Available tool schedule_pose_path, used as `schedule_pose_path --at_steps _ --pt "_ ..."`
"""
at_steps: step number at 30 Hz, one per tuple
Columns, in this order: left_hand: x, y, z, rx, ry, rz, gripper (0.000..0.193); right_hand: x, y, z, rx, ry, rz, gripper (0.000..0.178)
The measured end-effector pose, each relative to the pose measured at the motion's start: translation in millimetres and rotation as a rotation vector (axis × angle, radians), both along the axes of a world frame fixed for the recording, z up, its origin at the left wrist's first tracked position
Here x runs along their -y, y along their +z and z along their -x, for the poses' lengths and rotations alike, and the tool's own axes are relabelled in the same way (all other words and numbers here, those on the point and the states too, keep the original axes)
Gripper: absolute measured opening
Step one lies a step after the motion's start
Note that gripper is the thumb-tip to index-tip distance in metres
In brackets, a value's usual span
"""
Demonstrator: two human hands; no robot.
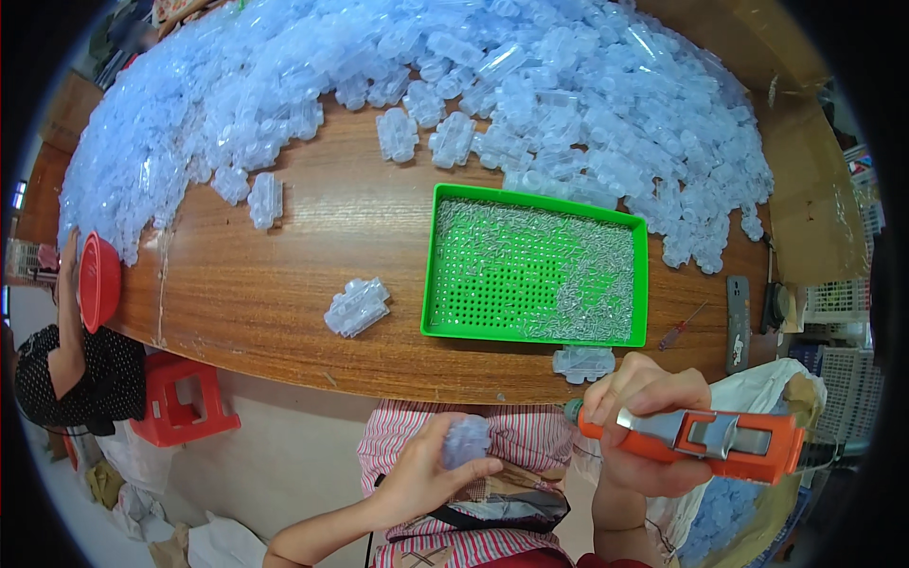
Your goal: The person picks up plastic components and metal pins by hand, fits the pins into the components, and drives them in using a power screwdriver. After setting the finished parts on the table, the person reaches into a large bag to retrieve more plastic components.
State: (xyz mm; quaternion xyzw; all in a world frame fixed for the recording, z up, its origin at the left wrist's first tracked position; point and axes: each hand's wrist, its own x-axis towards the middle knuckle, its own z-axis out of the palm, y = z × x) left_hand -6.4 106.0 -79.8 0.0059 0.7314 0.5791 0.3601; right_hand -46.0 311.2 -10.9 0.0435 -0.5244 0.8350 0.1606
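My left hand (423,473) is closed around a clear, bluish plastic piece (466,441) above my lap, the thumb along its lower side. At the right, just off the table's front edge, my right hand (644,426) grips an orange-and-grey electric screwdriver (734,437); its narrow dark end points left. A green perforated tray (428,284) on the table holds many small silvery screws (597,275), heaped toward its right side. Touching the tray's front, another clear plastic piece (583,363) lies by the table edge. One more clear piece (357,308) rests left of the tray.
A huge pile of clear plastic pieces (284,76) covers the far table (237,303). Right of the tray lie a thin screwdriver (684,327) and a dark flat bar (738,322). A sack (757,388) stands at right. Another person's arm (68,322) is near a red bowl (98,281).
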Motion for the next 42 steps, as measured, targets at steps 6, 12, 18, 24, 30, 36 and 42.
schedule_pose_path --at_steps 6,12,18,24,30,36,42 --pt "-28 -14 -4 0.34 0.157 -0.376 0.039 6 -5 -2 0.055 0.13 -0.149 0.018" --pt "-33 -29 -8 0.288 0.183 -0.37 0.035 6 -10 -1 -0.016 0.224 -0.19 0.024" --pt "-35 -27 -7 0.237 0.18 -0.347 0.032 10 -16 -4 -0.015 0.246 -0.196 0.025" --pt "-36 -25 -5 0.211 0.182 -0.32 0.03 15 -25 -2 0.013 0.257 -0.205 0.024" --pt "-39 -30 -11 0.175 0.196 -0.294 0.029 30 -30 -2 -0.059 0.164 -0.365 0.07" --pt "-38 -20 -5 0.164 0.176 -0.22 0.029 30 -39 -3 -0.098 0.214 -0.353 0.07" --pt "-39 -32 -11 0.063 0.234 -0.289 0.031 31 -31 6 -0.039 0.248 -0.341 0.07"
